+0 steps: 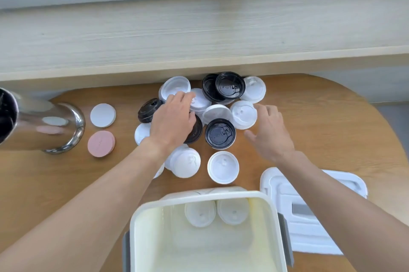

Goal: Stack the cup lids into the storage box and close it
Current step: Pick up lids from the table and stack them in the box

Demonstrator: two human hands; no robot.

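Observation:
A loose pile of white and black cup lids (218, 114) covers the middle of the wooden table (332, 116). My left hand (173, 119) reaches into the pile, its fingertips touching a white lid (199, 100) at the back. My right hand (269, 130) hovers with its fingers spread just right of a white lid (243, 114), holding nothing. The open white storage box (141, 216) stands at the near edge with two white lids (200, 214) on its floor. The box's lid (309, 223) lies flat to its right, partly under my right forearm.
A shiny metal container (51, 127) lies at the left. Beside it are a white disc (103, 115) and a pink disc (101, 143). A pale wooden ledge (199, 34) and a window frame run along the back.

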